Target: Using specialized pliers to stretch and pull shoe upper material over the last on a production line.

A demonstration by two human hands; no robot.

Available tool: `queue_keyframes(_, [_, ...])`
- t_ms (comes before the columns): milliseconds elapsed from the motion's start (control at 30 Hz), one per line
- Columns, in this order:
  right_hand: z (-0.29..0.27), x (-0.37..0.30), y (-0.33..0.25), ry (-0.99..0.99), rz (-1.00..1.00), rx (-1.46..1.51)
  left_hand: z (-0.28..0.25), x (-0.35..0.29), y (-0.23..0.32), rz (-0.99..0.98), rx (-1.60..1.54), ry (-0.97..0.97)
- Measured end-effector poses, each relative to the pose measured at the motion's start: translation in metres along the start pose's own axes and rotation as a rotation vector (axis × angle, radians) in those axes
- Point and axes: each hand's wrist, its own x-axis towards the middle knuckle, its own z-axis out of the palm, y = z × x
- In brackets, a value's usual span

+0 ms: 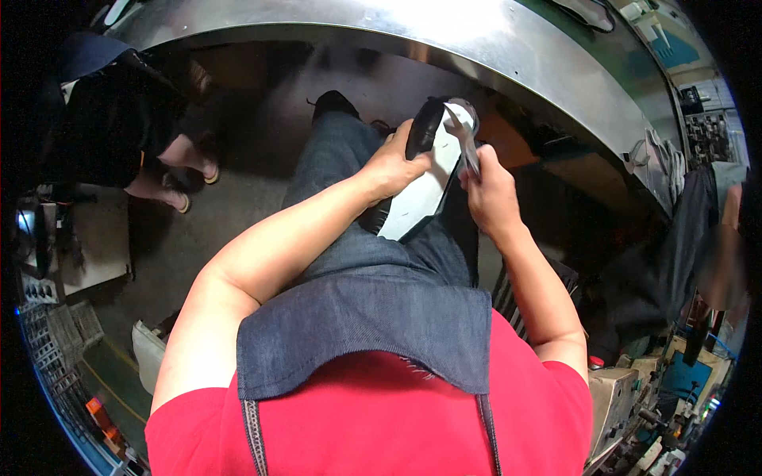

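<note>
A black shoe lies sole side up across my lap, its white bottom board point(418, 197) facing me. Small dark marks show on that board. My left hand point(392, 165) grips the shoe by its left side, thumb on the white board and fingers round the black upper point(426, 129). In my right hand point(492, 190) I hold metal pincers point(463, 133) by the handles. The tool's head is over the far end of the board; whether the tip touches it, I cannot tell. My palm hides most of the handles.
A curved metal bench point(317, 17) spans the far side, beyond my knees. Another person's feet point(190, 174) are at the left. Dark cloth point(675, 262) hangs at the right, near a boxy machine point(611, 404). Wire racks point(63, 341) stand at the lower left.
</note>
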Motion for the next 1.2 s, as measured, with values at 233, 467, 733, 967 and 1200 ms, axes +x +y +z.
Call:
queue_keyframes(233, [-0.004, 0.008, -0.010, 0.050, 0.006, -0.099, 0.002, 0.001, -0.013, 0.018, 0.044, -0.007])
queue_keyframes(467, [-0.026, -0.013, -0.018, -0.264, 0.267, 0.413, -0.013, -0.015, -0.022, 0.006, 0.002, -0.080])
queue_keyframes(733, [-0.039, -0.044, -0.029, -0.533, 0.200, 0.299, -0.031, -0.048, -0.014, -0.101, 0.019, -0.249])
queue_keyframes(967, [-0.043, -0.039, -0.038, -0.587, 0.120, 0.183, -0.026, -0.050, -0.013, -0.059, 0.051, -0.214])
queue_keyframes(1200, [-0.021, -0.036, 0.002, -0.467, -0.023, -0.133, -0.024, -0.047, -0.022, -0.053, 0.027, -0.220])
